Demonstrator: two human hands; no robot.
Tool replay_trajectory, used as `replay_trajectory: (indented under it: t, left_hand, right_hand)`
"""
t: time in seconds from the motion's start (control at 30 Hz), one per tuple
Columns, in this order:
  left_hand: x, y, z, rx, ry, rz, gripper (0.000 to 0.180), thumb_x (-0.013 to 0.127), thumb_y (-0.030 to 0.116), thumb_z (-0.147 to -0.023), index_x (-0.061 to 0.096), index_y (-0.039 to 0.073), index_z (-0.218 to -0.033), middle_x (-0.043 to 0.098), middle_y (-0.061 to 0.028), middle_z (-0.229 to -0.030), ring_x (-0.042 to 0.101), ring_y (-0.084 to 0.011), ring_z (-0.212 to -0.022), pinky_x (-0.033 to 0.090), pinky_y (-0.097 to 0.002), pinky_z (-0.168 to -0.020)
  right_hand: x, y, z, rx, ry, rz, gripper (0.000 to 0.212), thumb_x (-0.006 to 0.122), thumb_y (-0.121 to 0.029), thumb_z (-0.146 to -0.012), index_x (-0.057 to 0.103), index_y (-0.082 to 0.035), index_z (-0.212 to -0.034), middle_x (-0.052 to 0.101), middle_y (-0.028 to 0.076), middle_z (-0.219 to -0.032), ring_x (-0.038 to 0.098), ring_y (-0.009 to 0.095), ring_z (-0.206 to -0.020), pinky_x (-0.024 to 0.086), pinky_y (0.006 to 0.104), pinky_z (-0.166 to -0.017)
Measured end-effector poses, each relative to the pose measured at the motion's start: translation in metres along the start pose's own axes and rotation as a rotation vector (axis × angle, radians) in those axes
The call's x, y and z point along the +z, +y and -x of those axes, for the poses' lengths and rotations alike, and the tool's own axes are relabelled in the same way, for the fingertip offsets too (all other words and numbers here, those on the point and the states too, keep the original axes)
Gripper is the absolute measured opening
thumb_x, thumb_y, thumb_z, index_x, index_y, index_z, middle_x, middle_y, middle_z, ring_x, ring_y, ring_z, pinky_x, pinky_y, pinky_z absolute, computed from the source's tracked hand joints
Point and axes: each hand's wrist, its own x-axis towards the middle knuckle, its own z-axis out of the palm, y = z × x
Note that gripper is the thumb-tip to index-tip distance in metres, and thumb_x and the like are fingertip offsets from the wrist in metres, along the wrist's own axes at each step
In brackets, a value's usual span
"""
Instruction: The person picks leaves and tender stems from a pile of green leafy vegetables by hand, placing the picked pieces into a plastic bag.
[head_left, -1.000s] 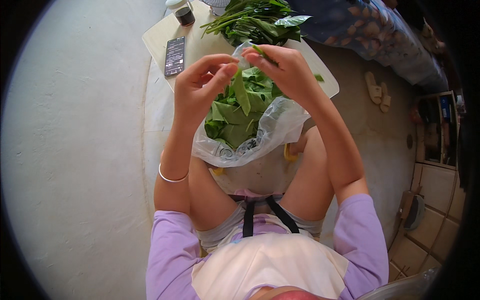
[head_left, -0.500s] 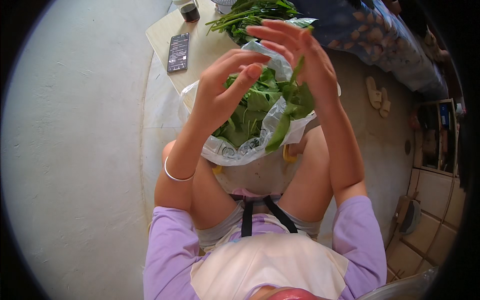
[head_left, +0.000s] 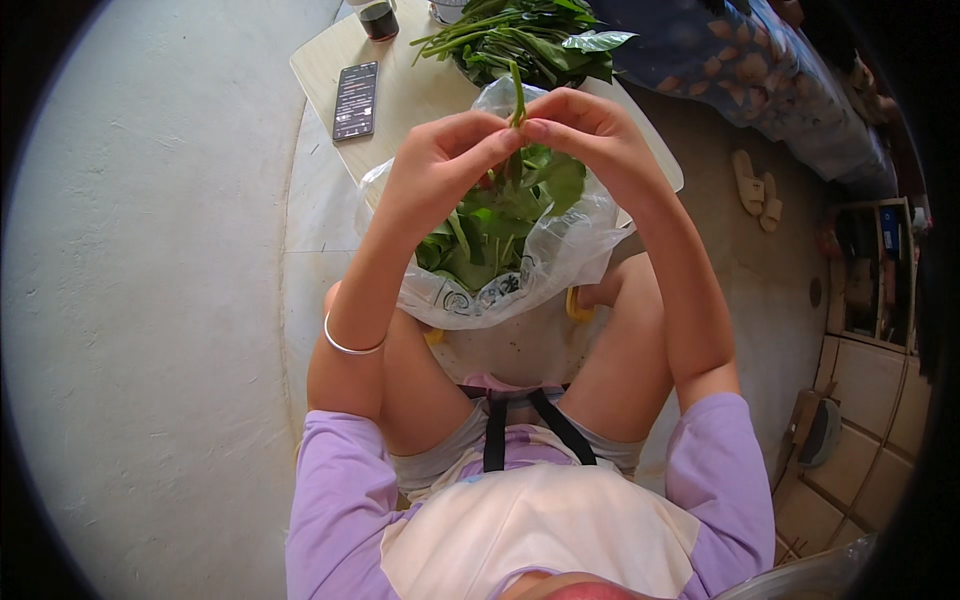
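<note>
My left hand (head_left: 445,162) and my right hand (head_left: 598,138) meet fingertip to fingertip, both pinching the stem of a leafy green (head_left: 518,92). The cut end of this stem points up between the thumbs, and its leaves seem to hang below my fingers. Under my hands a white, translucent plastic bag (head_left: 578,258) gapes wide, holding many loose green leaves (head_left: 478,248). Beyond my hands lies a pile of long-stemmed greens (head_left: 535,38), partly over a dark container. A silvery bangle circles my left forearm.
The pale low table (head_left: 418,100) bears a phone (head_left: 356,100) with a lit screen and a glass of dark liquid (head_left: 379,22). To the right are a blue floral cloth (head_left: 700,62), beige slippers (head_left: 748,185) on the floor, and a shelf (head_left: 862,265). My knees flank the bag.
My hands were apart and raised above the bag, the right one with a leafy sprig hanging by it. Now they have come together, pinching the stem.
</note>
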Motion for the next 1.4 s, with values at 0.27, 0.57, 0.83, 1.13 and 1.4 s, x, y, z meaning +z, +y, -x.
replay_trajectory:
  t: [0.27,0.57,0.83,1.13,1.4]
  left_hand:
    - [0.0,-0.005,-0.001,0.027,0.014,-0.087,0.024,0.066,0.023,-0.094,0.072,0.001,-0.1,0.068,0.0005,-0.082,0.059,-0.0058,-0.074,0.048,-0.0217,-0.064]
    - [-0.003,0.006,-0.001,-0.117,-0.106,0.145,0.022,0.062,0.019,-0.095,0.068,-0.002,-0.093,0.066,-0.0061,-0.076,0.06,-0.0105,-0.065,0.048,-0.0234,-0.06]
    - [-0.02,0.014,-0.002,-0.165,-0.07,0.44,0.022,0.057,0.019,-0.096,0.061,-0.002,-0.104,0.066,-0.0083,-0.083,0.061,-0.0107,-0.066,0.05,-0.0225,-0.059]
    - [0.008,0.016,-0.001,-0.133,0.024,0.122,0.018,0.07,0.022,-0.091,0.065,0.009,-0.103,0.049,0.0106,-0.071,0.032,0.0005,-0.059,0.023,-0.0185,-0.052]
    - [-0.005,0.003,-0.005,-0.075,0.125,0.184,0.013,0.07,0.017,-0.091,0.066,0.007,-0.098,0.051,0.0092,-0.069,0.034,0.0003,-0.056,0.024,-0.0187,-0.051]
  right_hand:
    - [-0.007,0.002,0.003,0.03,-0.004,0.007,0.018,0.069,-0.017,-0.091,0.069,0.0,-0.096,0.069,0.002,-0.088,0.062,0.007,-0.082,0.048,0.0214,-0.074]
    - [-0.024,-0.012,0.006,0.139,-0.16,0.001,0.018,0.064,-0.018,-0.092,0.066,0.0,-0.089,0.068,0.005,-0.083,0.064,0.01,-0.079,0.049,0.0238,-0.076]
    - [-0.042,-0.014,0.006,0.105,-0.133,-0.178,0.021,0.063,-0.02,-0.094,0.067,0.0,-0.09,0.068,0.006,-0.078,0.064,0.013,-0.07,0.051,0.0252,-0.068]
    - [-0.006,-0.006,0.009,0.182,-0.131,-0.299,0.023,0.065,-0.024,-0.095,0.069,-0.001,-0.097,0.068,0.005,-0.076,0.062,0.01,-0.068,0.049,0.0239,-0.064]
    - [-0.006,-0.005,0.007,0.301,-0.162,-0.393,0.024,0.063,-0.018,-0.096,0.067,0.004,-0.107,0.07,0.01,-0.088,0.067,0.015,-0.077,0.054,0.0272,-0.074]
